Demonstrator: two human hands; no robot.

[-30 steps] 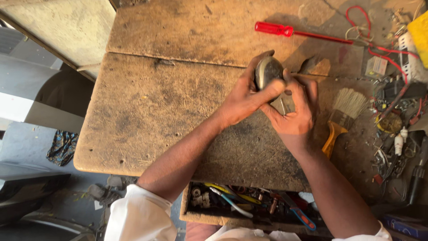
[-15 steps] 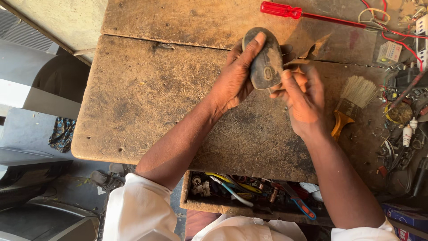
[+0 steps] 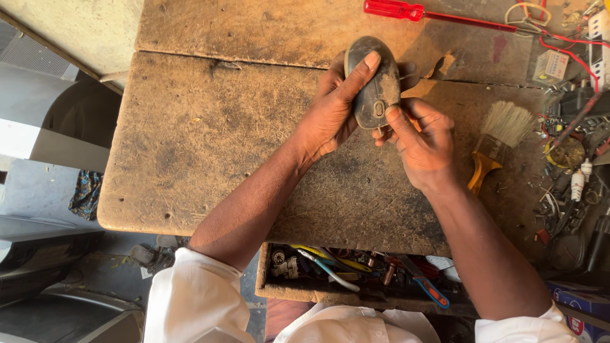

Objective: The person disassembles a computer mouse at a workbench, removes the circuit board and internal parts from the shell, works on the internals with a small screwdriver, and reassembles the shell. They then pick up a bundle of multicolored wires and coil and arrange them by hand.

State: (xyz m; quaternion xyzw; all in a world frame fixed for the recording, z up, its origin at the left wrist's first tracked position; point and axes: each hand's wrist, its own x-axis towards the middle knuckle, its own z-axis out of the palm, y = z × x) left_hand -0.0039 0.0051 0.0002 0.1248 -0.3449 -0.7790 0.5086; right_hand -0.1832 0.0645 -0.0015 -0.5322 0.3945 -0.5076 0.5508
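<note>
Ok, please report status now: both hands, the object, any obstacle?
Left hand grips dusty computer mouse. Right hand presses its lower end. Held over workbench. Paintbrush beside, not blocking.

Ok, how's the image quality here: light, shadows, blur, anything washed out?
Head view: hard sunlight on the bench, sharp shadows under both hands; the mouse, left hand and right hand are in focus with no motion blur; the far left edge is blown out white; the drawer below sits in deep shade.
</note>
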